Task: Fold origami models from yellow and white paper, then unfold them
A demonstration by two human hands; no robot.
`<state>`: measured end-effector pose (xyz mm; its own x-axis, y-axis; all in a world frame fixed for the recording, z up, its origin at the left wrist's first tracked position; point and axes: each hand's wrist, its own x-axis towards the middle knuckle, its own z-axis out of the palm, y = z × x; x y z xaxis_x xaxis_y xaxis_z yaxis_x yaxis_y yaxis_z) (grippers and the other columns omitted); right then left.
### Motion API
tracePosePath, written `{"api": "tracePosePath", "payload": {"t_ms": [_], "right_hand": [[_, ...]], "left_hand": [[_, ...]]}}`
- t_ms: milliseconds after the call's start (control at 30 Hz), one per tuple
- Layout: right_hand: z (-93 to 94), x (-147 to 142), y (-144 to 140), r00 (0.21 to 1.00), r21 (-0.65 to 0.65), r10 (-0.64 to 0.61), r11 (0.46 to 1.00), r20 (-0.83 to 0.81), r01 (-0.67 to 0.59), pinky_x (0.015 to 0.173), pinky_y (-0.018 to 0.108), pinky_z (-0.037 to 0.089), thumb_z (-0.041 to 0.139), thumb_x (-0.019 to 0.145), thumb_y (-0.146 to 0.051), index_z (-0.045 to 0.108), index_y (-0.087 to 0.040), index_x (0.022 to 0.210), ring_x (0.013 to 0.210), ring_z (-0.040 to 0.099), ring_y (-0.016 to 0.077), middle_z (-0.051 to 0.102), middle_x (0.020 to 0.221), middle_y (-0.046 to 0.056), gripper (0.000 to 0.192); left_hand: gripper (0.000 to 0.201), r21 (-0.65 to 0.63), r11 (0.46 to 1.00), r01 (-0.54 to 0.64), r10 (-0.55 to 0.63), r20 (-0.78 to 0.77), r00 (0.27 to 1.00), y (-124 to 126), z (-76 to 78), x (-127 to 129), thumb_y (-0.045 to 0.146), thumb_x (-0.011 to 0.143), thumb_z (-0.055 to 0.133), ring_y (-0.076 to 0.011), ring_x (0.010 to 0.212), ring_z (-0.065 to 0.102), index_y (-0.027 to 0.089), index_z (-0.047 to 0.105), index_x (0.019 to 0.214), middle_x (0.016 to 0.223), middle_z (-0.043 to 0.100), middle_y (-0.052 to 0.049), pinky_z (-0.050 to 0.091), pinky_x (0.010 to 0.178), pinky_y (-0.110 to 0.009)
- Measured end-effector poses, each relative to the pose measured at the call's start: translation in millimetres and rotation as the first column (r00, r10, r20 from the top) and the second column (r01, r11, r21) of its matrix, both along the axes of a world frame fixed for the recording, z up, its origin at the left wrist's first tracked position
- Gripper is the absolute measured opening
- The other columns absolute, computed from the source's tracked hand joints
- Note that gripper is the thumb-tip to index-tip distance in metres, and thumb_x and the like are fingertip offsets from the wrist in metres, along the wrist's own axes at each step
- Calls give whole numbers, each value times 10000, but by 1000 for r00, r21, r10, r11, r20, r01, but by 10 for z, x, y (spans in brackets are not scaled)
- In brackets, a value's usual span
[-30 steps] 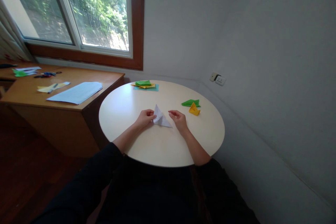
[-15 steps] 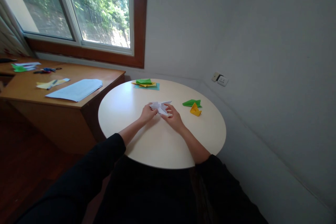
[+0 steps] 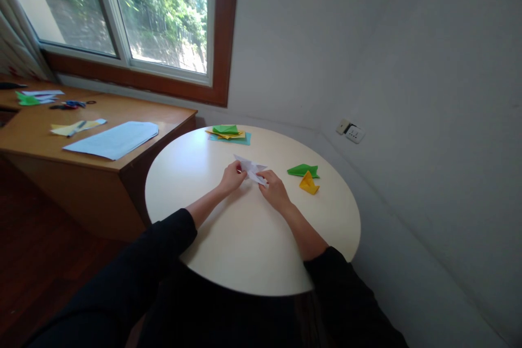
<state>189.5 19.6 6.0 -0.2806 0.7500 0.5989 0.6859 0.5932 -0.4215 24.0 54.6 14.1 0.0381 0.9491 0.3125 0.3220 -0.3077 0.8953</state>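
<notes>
I have a folded white paper (image 3: 250, 168) pinched between both hands near the middle of the round cream table (image 3: 244, 239). My left hand (image 3: 232, 178) grips its left end with the fingertips closed on it, and my right hand (image 3: 275, 189) holds the right end the same way, thumb and fingers pressed onto the sheet. The paper is lifted a little at its far edge, with pointed flaps sticking out to the left and right (how many layers it has I cannot tell).

Just to the right of my right hand lie a small yellow folded piece (image 3: 309, 183) and, touching it on the far side, a green folded piece (image 3: 302, 170). At the table's far edge sits a stack of coloured papers (image 3: 227, 133), green on top, then yellow, then teal.

To my left stands a wooden desk (image 3: 122, 174) with a light blue sheet (image 3: 112, 140) on it, under the window (image 3: 159, 16).
</notes>
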Motion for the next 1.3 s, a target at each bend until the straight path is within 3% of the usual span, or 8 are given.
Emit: {"api": "tracePosePath", "payload": {"t_ms": [100,267,533,700,867,967,1067,1300], "right_hand": [[11,-20,78,999,50,-7,999,-31,9,755,329,478,477,713,-73,603,-211,960,888,560,201,614,919,62,310],[-28,-45,230,994,69,-27,997,-101,34,732,321,482,489,707,-87,607,-208,939,845,569,196,622,886,58,287],[-93,49,498,997,28,60,998,56,-61,797,337,458,532,714,-89,589,-224,1020,894,544,208,617,921,57,340],[-110,66,679,994,64,23,998,104,-30,744,329,456,558,712,-86,625,-226,957,834,521,208,597,851,58,290],[-100,37,776,998,196,7,980,66,-20,756,356,449,623,671,-109,644,-220,824,856,493,213,561,916,70,190],[-89,24,768,1000,206,20,978,21,-24,771,362,449,625,675,-108,622,-227,763,892,500,211,560,953,62,148],[-66,13,731,998,192,54,980,-26,-48,778,360,450,609,697,-105,596,-222,758,910,523,204,580,953,60,133],[-42,-8,676,989,165,124,980,-78,-110,790,344,458,563,737,-75,558,-213,795,919,580,184,642,926,53,149]], "left_hand": [[80,66,997,-31,37,-81,996,45,6,-34,120,640,514,-137,630,528,150,550,705,693,595,-22,413,617,-263],[89,93,995,-23,31,-87,996,153,-48,-48,135,677,489,-130,623,528,158,555,733,709,603,-20,413,605,-254],[67,64,998,-1,9,-117,993,391,-80,-42,182,695,471,-130,607,518,164,535,699,680,588,-12,400,587,-252],[108,38,999,27,-20,-164,986,545,-72,-42,214,716,462,-121,589,507,160,556,714,675,592,-8,392,575,-243],[207,16,997,81,-78,-124,989,625,-104,-60,215,723,478,-103,547,503,180,541,917,664,583,17,391,536,-221],[338,-13,993,121,-121,-60,991,606,-116,-66,214,736,482,-91,503,492,206,422,1069,657,581,41,379,496,-202],[359,-8,991,131,-131,-44,990,558,-109,-61,215,758,478,-77,485,473,226,358,1097,672,584,51,371,485,-187],[145,139,979,152,-122,-200,972,514,-114,-68,181,796,435,-77,562,478,192,544,891,720,591,14,397,555,-198]]}}
